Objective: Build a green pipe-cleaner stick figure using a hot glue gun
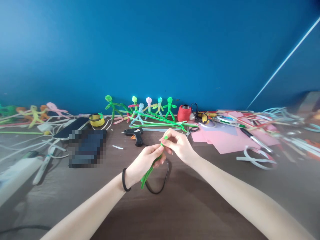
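Note:
Green pipe cleaners [147, 177] hang down in a bundle from my left hand [147, 160], whose fingers are closed around them. At the upper end of the bundle, my right hand [178, 145] pinches a small green tip between thumb and fingers. The two hands touch or nearly touch above the brown table [155, 216]. A black hair tie [125, 180] circles my left wrist. Behind the hands lie loose green pipe cleaners [160, 120] and a black glue gun [137, 134].
Several pipe-cleaner figures [170, 106] stand along the blue wall [160, 50]. A red spool [184, 113] is behind my right hand. Pink paper [225, 140] and a pen [256, 140] lie right. Dark phones [72, 128] and a yellow tape roll [96, 120] lie left. A black cord [162, 190] loops underneath.

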`<state>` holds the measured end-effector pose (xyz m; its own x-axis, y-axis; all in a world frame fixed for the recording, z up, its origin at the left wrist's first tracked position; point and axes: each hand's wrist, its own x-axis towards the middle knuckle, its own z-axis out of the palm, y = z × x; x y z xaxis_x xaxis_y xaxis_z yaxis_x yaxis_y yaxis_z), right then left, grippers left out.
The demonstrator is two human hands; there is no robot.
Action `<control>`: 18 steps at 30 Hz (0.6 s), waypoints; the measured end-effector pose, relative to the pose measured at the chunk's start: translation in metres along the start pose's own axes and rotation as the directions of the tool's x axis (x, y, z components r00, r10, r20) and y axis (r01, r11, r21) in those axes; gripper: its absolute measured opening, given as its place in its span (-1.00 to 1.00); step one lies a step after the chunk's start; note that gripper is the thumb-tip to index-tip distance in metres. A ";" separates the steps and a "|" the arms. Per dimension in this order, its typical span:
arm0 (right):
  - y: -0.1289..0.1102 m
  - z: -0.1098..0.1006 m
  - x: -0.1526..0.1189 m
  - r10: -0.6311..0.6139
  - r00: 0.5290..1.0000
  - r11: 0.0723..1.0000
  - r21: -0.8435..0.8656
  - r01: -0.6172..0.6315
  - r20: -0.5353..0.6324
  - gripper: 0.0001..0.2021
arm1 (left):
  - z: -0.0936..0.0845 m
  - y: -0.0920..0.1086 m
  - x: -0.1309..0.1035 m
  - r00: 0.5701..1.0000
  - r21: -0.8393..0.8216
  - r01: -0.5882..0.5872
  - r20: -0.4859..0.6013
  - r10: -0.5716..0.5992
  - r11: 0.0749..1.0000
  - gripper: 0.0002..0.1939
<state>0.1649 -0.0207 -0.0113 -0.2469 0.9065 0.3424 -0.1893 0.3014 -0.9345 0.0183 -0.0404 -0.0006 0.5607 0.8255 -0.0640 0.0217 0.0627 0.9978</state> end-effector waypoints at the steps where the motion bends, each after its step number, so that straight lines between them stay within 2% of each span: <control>1: 0.000 0.000 0.000 0.000 1.000 1.000 -0.002 0.000 -0.009 -0.76 | 0.000 0.001 0.000 1.000 0.027 0.000 -0.011 0.000 1.000 -0.71; 6: 0.003 -0.002 0.000 0.025 1.000 1.000 0.013 -0.025 0.001 -0.78 | 0.000 0.004 0.000 0.997 0.069 0.010 -0.079 -0.004 0.998 -0.75; 12: 0.006 -0.004 -0.002 0.066 0.997 0.998 0.022 -0.067 0.051 -0.77 | -0.001 -0.001 0.002 0.992 0.017 0.024 -0.122 -0.022 1.000 -0.78; 15: 0.009 -0.003 -0.003 0.065 0.995 0.998 -0.005 -0.065 0.070 -0.78 | 0.000 -0.002 0.002 0.993 -0.015 0.027 -0.117 -0.029 1.000 -0.77; 18: 0.010 -0.002 -0.002 0.047 0.997 0.999 -0.029 -0.045 0.058 -0.77 | 0.001 -0.004 0.002 0.996 -0.096 0.048 -0.068 -0.055 0.994 -0.79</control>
<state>0.1657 -0.0190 -0.0214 -0.3103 0.9009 0.3035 -0.1502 0.2688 -0.9514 0.0203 -0.0396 -0.0046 0.5011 0.8571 -0.1197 -0.0306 0.1558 0.9873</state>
